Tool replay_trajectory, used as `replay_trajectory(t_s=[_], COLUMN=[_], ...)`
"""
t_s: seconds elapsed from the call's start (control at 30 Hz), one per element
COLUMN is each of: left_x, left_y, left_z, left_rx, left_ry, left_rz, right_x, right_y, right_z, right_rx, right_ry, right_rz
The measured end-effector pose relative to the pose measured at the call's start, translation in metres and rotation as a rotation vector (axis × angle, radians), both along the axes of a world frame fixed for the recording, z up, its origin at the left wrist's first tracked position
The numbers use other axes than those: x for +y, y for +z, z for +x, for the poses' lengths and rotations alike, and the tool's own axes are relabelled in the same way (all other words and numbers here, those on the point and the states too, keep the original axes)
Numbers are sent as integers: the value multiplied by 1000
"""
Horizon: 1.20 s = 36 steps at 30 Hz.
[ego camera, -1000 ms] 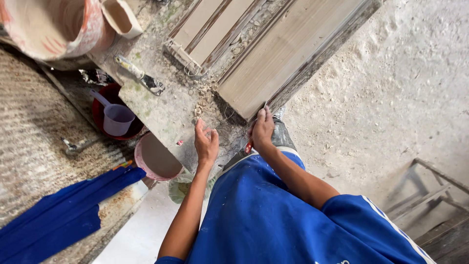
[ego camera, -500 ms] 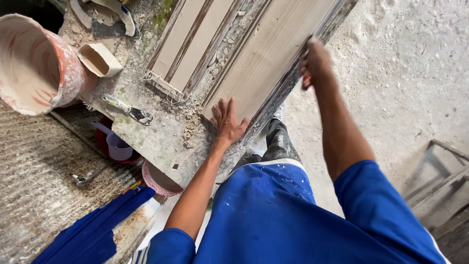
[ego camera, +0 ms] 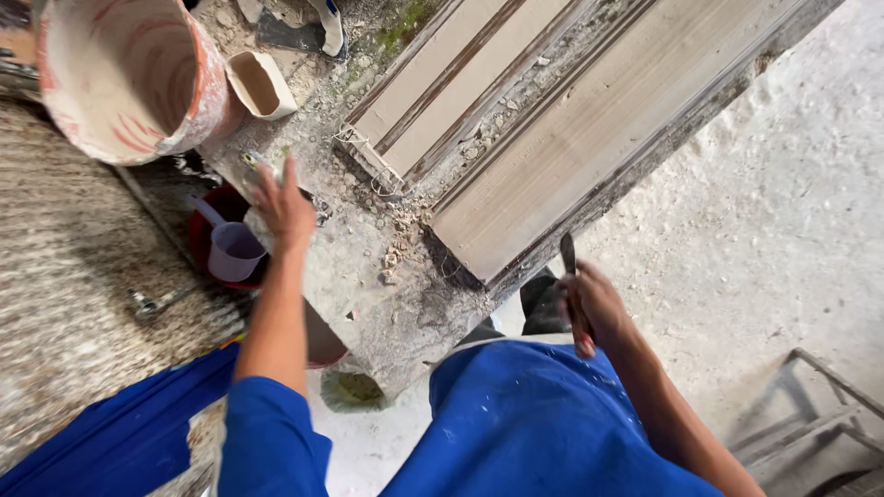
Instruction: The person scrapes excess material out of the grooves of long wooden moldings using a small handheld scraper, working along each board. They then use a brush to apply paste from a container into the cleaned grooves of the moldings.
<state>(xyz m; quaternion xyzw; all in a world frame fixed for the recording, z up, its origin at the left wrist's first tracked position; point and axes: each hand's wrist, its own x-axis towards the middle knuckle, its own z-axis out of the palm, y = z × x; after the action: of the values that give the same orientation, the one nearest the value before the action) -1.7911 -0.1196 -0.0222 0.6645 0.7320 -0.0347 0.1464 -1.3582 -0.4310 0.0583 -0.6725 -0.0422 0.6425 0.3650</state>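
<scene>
At the upper left of the frame the large paint-smeared bucket is cut off by the top and left edges, and the long plaster slab runs out past the top edge. The right hand closes around a thin dark tool, hiding its handle, while the left hand covers whatever lies beneath it on the table. The metal frame at the lower right is blurred and cropped.
</scene>
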Motion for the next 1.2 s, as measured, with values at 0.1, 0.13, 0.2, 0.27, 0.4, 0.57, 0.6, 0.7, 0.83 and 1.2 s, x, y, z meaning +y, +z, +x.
replay_trajectory(t_s=[0.1, 0.13, 0.2, 0.27, 0.4, 0.57, 0.6, 0.7, 0.83, 1.2], left_x=[30, 36, 34, 13, -70, -279, -326, -407, -358, -240], left_y=[-2, -5, -11, -13, -8, 8, 15, 31, 27, 26], left_z=[-46, -54, -77, -93, -106, -72, -61, -35, 3, 58], left_rx=[200, 221, 302, 313, 35, -533, -590, -572, -534, -612], left_ry=[-365, -439, -563, -652, -474, 7, 32, 103, 95, 355], left_rz=[44, 80, 150, 219, 66, -135, -50, -126, -148, -494], right_x=[-22, -26, -30, -31, -32, -42, -45, -49, -33, 53], right_y=[28, 34, 41, 43, 36, 27, 26, 28, 34, 47], right_z=[-14, -18, -29, -41, -75, -107, -110, -111, -112, -128], right_rx=[53, 94, 7, -90, -247, -408, -403, -382, -353, -283], right_ry=[93, 106, 265, 436, 706, 857, 854, 798, 786, 1060], right_rz=[-70, -84, -31, -53, -50, 108, 106, 158, 59, 125])
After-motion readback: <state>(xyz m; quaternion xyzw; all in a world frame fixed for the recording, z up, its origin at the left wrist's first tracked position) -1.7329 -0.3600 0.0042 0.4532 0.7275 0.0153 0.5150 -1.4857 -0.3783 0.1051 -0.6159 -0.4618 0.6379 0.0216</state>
